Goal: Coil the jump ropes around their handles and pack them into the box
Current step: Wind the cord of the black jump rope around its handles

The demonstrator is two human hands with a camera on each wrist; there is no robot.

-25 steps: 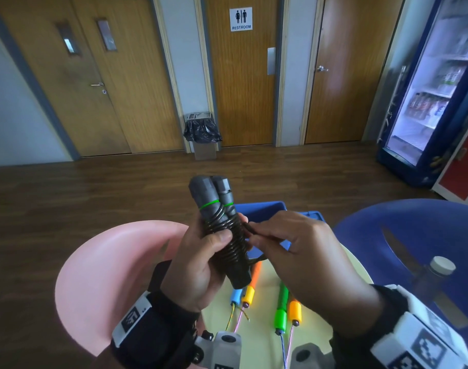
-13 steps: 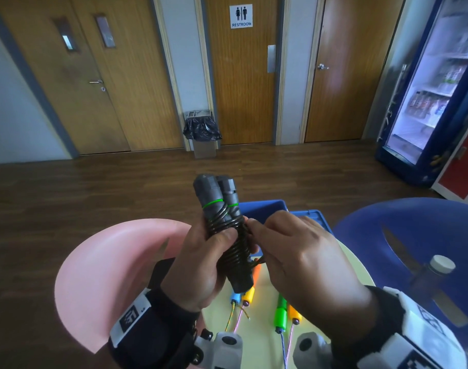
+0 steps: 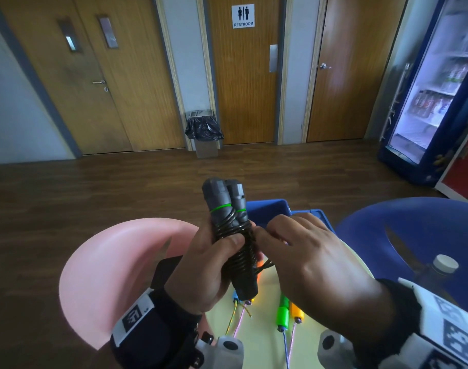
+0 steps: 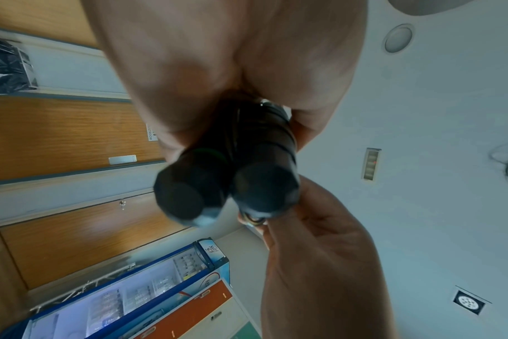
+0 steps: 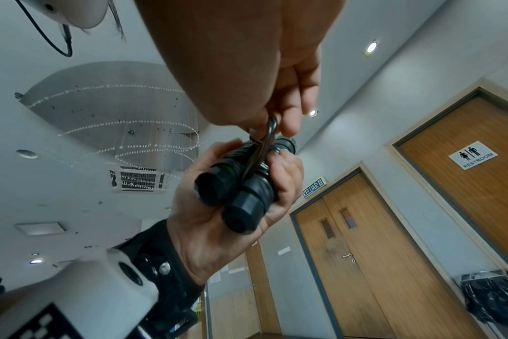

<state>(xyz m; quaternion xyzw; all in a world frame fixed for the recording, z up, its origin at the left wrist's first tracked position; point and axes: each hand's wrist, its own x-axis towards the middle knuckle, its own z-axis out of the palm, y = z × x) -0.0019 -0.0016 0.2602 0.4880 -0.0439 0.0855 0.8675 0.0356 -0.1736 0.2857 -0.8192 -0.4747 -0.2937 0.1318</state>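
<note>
My left hand (image 3: 209,265) grips two grey jump-rope handles (image 3: 225,201) held upright side by side, each with a green ring, with black rope (image 3: 241,251) coiled around them. The thumb presses on the coils. My right hand (image 3: 302,251) pinches a loop of the black rope (image 5: 271,128) against the right side of the handles. The handles' butt ends (image 4: 226,195) fill the left wrist view. A blue box (image 3: 270,211) stands open behind my hands. On the pale yellow table (image 3: 264,339) below lie other jump ropes with green (image 3: 282,312), orange (image 3: 296,311) and blue handles.
A pink chair (image 3: 116,267) is at the left of the table and a blue chair (image 3: 419,235) at the right. A bottle with a white cap (image 3: 440,270) stands at the right. A bin (image 3: 205,134) and a drinks fridge (image 3: 435,102) stand farther off.
My right hand has moved in closer to the handles with the rope end, and the bundle has risen slightly. The left hand keeps its grip.
</note>
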